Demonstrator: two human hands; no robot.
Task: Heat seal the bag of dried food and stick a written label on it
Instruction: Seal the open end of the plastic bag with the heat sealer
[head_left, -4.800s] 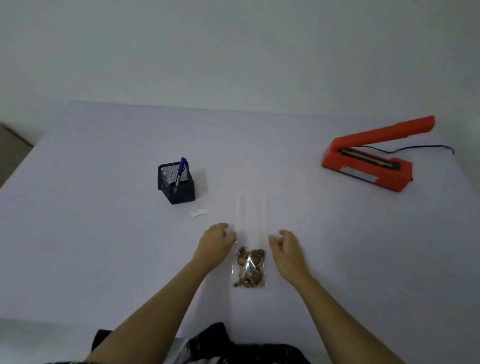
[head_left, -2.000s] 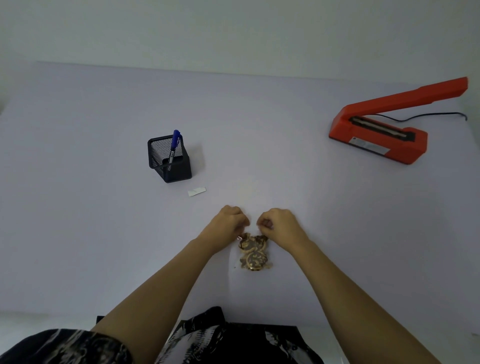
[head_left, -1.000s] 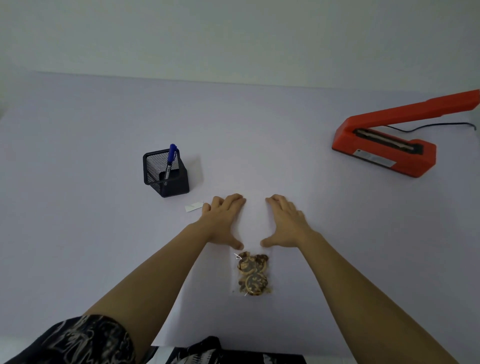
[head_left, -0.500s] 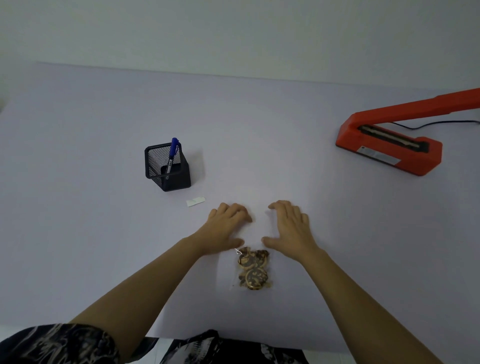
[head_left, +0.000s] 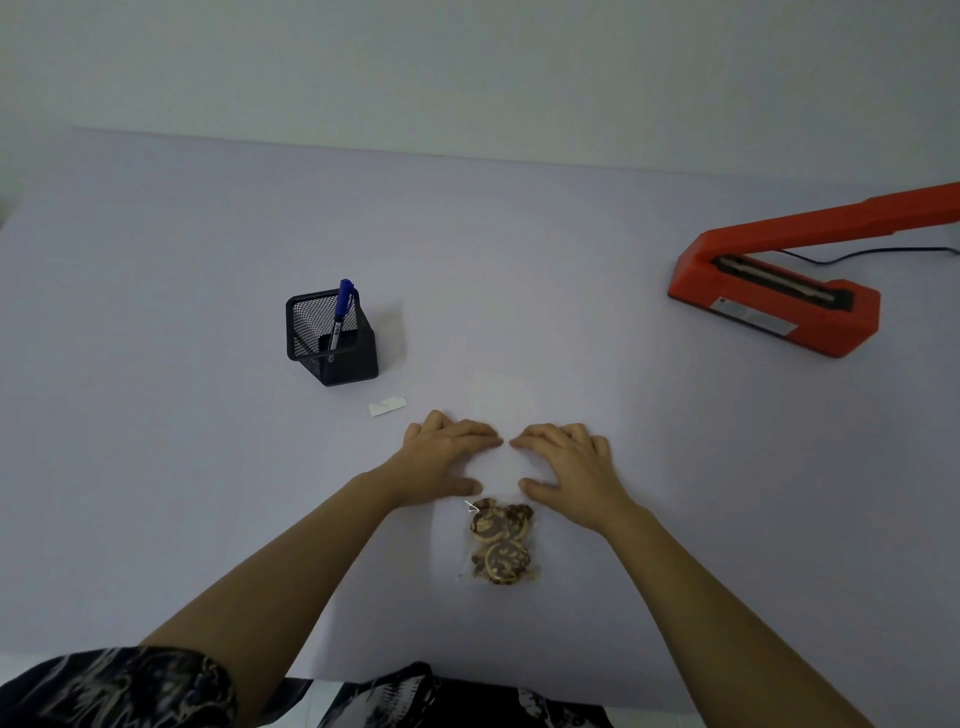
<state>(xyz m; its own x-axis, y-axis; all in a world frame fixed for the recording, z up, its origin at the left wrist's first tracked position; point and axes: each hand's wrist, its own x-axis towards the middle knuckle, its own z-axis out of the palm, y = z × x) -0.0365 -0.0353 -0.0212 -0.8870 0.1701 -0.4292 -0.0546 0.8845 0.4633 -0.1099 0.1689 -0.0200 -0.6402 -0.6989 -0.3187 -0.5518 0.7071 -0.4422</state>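
The bag of dried food lay low in the middle of the worktop. The left hand and the right hand pressed flat on its clear top, fingers spread, holding nothing. The red sealer sat open at the right edge. A small label lay below the black pen cup.

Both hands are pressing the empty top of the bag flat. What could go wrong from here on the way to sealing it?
The left hand and right hand flatten a nearly invisible clear bag; creases may stay and spoil the seal. The heat sealer sits far right, so the dried food could slide toward the open mouth during the carry.
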